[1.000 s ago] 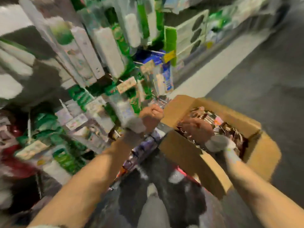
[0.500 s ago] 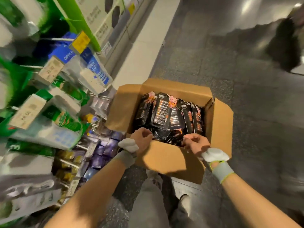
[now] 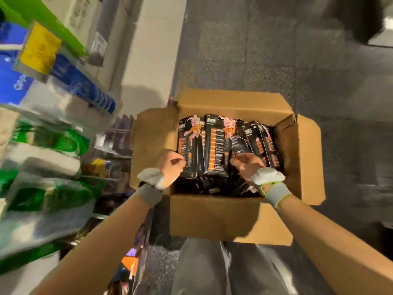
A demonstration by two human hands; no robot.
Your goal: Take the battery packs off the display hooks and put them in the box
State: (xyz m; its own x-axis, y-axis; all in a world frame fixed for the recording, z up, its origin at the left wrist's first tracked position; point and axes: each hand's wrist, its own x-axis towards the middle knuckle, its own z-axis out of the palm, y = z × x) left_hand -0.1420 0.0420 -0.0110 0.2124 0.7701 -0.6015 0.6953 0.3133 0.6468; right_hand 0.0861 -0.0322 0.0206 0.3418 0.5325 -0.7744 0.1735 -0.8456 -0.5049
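Observation:
An open cardboard box (image 3: 229, 216) stands on the floor in front of me. It is full of black and orange battery packs (image 3: 217, 143), most of them upright and leaning. Both my hands are inside the box, each with a grey glove rolled down to the wrist. My left hand (image 3: 171, 167) has its fingers curled against the left edge of the leftmost pack. My right hand (image 3: 246, 165) hovers with curled fingers over the lower ends of the middle packs. Whether that hand grips one is hidden.
A display rack (image 3: 53, 145) of hanging goods in green, blue and white packaging fills the left side, blurred. Purple packs (image 3: 123, 135) hang on hooks just left of the box. Grey stone floor (image 3: 276, 60) stretches ahead and to the right. My legs (image 3: 212, 269) are below the box.
My view swung from the rack down onto the box. Both hands moved from the box's near rim further in, over the battery packs.

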